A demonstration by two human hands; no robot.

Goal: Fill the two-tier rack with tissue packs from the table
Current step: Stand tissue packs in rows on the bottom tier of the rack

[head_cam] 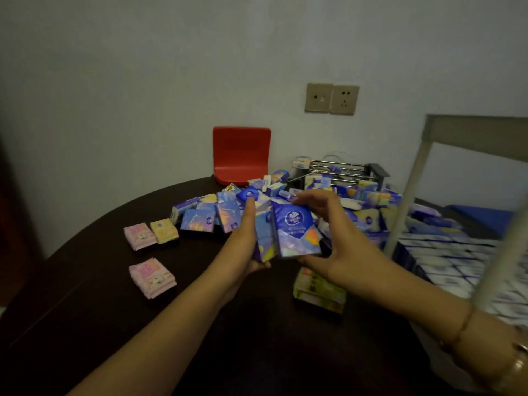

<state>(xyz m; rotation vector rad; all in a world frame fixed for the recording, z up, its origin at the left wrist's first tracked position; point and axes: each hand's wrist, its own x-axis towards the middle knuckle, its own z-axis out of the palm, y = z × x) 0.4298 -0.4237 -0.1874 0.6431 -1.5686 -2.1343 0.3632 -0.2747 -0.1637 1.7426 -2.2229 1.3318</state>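
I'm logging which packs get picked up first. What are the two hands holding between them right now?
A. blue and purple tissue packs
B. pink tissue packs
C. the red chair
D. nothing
A: the left hand and right hand clasp a bunch of blue and purple tissue packs from either side, while the pink packs lie untouched on the table.

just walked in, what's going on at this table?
A person is gathering blue tissue packs into a bunch between both hands: left hand on one side, right hand on the other. A big pile of packs covers the dark table. The rack at right already holds rows of packs.
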